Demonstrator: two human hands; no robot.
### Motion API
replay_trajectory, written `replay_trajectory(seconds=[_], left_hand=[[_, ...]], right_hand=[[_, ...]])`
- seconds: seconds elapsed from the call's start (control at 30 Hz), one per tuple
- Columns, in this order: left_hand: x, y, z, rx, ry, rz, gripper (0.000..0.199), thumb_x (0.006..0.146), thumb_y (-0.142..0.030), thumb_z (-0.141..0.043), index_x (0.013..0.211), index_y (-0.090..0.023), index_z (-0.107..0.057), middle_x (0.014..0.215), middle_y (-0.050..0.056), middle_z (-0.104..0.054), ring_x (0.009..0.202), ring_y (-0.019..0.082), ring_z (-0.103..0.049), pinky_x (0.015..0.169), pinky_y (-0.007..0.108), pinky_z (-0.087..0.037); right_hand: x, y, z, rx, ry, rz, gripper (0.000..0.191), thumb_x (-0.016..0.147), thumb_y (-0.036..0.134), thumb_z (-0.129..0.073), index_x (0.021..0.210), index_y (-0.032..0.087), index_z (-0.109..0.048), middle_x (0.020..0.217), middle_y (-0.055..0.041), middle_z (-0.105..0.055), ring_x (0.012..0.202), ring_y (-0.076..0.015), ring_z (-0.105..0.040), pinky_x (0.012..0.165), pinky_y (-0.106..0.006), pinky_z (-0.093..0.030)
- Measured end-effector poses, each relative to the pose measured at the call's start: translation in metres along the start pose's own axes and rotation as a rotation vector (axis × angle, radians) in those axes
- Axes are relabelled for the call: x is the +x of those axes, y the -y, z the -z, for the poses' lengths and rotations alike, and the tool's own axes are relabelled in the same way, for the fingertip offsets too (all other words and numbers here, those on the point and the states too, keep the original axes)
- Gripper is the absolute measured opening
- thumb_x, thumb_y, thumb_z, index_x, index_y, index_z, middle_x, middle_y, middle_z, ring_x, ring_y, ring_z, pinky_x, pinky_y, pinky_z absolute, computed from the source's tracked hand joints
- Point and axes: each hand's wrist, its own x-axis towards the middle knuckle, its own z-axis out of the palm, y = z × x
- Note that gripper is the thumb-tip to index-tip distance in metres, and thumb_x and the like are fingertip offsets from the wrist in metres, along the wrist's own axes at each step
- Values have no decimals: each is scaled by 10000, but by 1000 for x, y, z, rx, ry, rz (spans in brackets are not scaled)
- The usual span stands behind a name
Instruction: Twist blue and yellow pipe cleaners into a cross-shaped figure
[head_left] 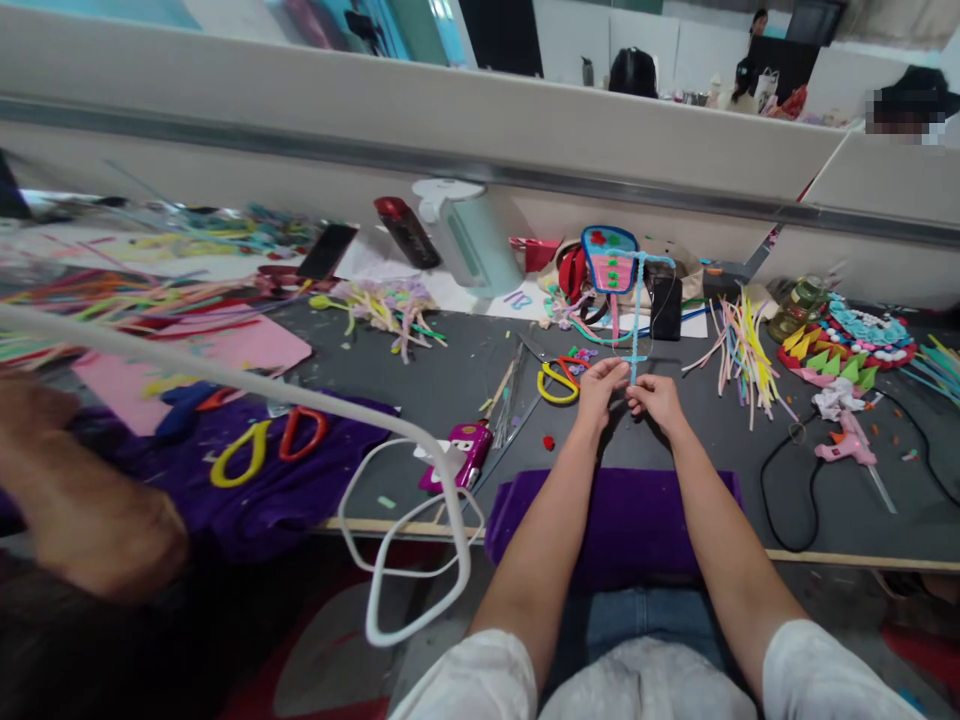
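Note:
Light-blue pipe cleaners form a long upright stem with a short crosspiece low down and a bent length across the top. My left hand pinches the stem's lower end from the left, just under the crosspiece. On the other side, my right hand has its fingers closed at the bottom of the same stem. Beside my left hand lie scissors with yellow and orange handles. Behind the stem is a blue and pink decorated piece. A folded purple cloth lies beneath my forearms.
A pale green kettle and dark bottle stand at the back. Rightward are pipe cleaners and a pink glue gun with a black cord. A white cable crosses the left, near another person's arm.

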Motion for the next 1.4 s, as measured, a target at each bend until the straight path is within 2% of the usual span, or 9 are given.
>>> replay_trajectory(seconds=[0.13,0.3,0.47,0.63,0.7,0.8,1.0,1.27,1.4], left_hand=[[1,4,1,88,-4,-79,315,576,-342,-814,779,-144,-677,657,-9,-607,569,80,-523,560,200,-436],[1,4,2,145,19,-99,272,609,-337,-787,773,-144,-686,608,-16,-572,527,78,-473,494,196,-370],[-4,2,1,116,35,-75,235,619,-315,-769,766,-149,-690,606,-24,-570,520,71,-464,509,202,-370],[-3,3,3,63,6,-35,215,611,-286,-764,761,-151,-690,600,-31,-579,524,62,-471,537,193,-383],[-2,4,4,64,-14,-9,223,615,-301,-758,763,-150,-686,601,-29,-587,514,60,-471,523,188,-375],[-2,4,3,73,-16,22,261,617,-344,-757,768,-148,-675,577,-31,-577,483,59,-460,480,184,-341],[-3,4,0,42,-23,81,304,597,-365,-764,786,-149,-662,559,-33,-577,475,68,-502,465,179,-341],[-6,1,1,-39,22,81,358,566,-356,-790,811,-145,-637,656,-14,-629,562,102,-610,544,199,-445],[-6,-5,1,-2,76,153,385,542,-354,-797,808,-145,-615,571,-30,-584,504,116,-601,504,207,-443]], right_hand=[[0,-4,-1,-22,16,-11,216,611,353,-670,652,153,-600,580,8,-616,465,-94,-577,401,-190,-484],[-1,-9,-2,-67,62,-9,198,631,344,-659,639,158,-592,526,24,-594,428,-85,-554,394,-180,-471],[-5,-5,-2,-90,96,-24,237,638,375,-680,657,156,-592,524,33,-575,458,-89,-562,384,-162,-452],[-10,4,3,-15,144,-33,325,636,428,-720,778,149,-632,614,26,-594,516,-89,-577,398,-158,-451],[-10,6,6,27,111,-28,344,658,458,-705,798,150,-642,666,8,-623,525,-82,-576,403,-155,-449],[-8,8,11,109,-13,-43,364,662,486,-694,804,153,-651,713,-11,-660,512,-69,-560,397,-149,-429],[-1,3,23,236,-264,-88,361,626,465,-708,790,148,-652,660,-5,-653,450,-49,-494,376,-146,-380],[-1,2,25,319,-303,-61,342,635,446,-715,792,151,-642,654,8,-638,461,-50,-493,395,-154,-381],[-1,13,35,441,-360,9,357,673,467,-695,832,154,-634,688,-6,-650,480,-58,-505,423,-167,-402]])
